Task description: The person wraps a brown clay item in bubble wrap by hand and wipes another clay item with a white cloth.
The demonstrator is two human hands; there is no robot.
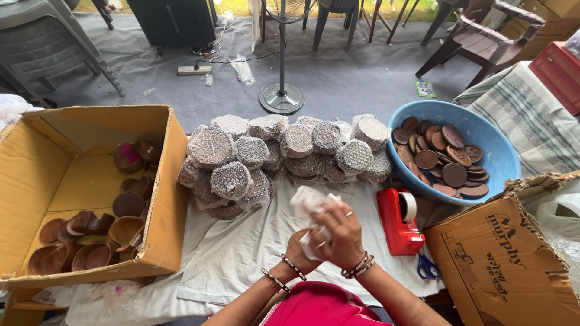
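Observation:
Both hands meet low in the middle over a white cloth (235,253). My right hand (338,232) lies on top and my left hand (299,253) underneath, both closed on a white foam-wrapped bundle (308,205); what is inside the wrap is hidden. Just beyond the hands lies a heap of round pieces wrapped in bubble wrap (284,151). A red tape dispenser (399,220) stands right of my right hand.
A blue basin (495,145) with several brown carved discs sits at the right. An open cardboard box (169,193) at the left holds several wooden bowls. Another cardboard box (507,259) is at the lower right, blue scissors (428,265) beside it. A fan stand (281,96) and chairs stand beyond.

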